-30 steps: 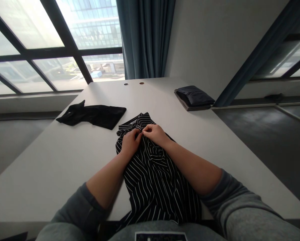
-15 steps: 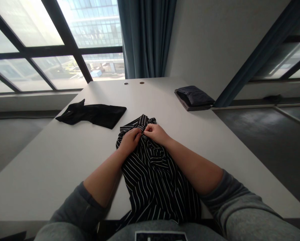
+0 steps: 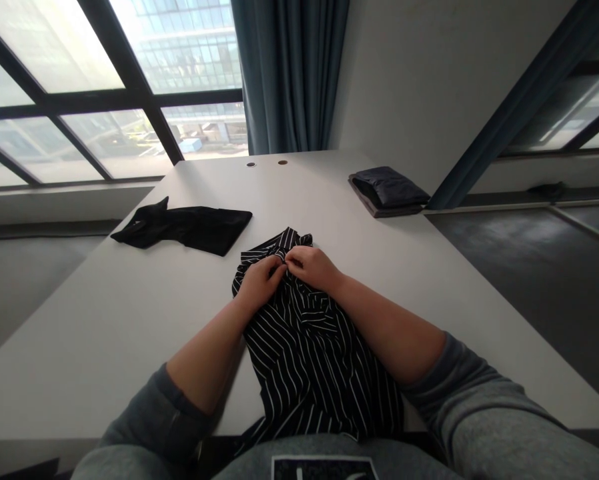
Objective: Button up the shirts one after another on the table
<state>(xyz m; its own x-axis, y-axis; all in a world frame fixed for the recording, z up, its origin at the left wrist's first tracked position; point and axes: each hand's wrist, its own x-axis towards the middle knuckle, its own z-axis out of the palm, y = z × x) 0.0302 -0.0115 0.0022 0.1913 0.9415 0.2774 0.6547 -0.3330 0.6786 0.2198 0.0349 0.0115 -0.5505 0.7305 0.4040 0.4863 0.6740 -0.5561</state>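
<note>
- My left hand [image 3: 260,283] and right hand [image 3: 313,268] pinch the striped shirt [image 3: 304,353] near its collar, at centre.
- It reaches the near edge, six o'clock.
- White table [image 3: 104,320] spreads toward three; black garment [image 3: 199,228], ten o'clock.

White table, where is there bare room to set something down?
The white table is bare left of the left forearm, nearer than the flat black cloth; between that cloth and the folded dark fabric stack; and right of the right forearm. Its middle is crowded: left hand and right hand pinch the black, white-striped shirt.
</note>
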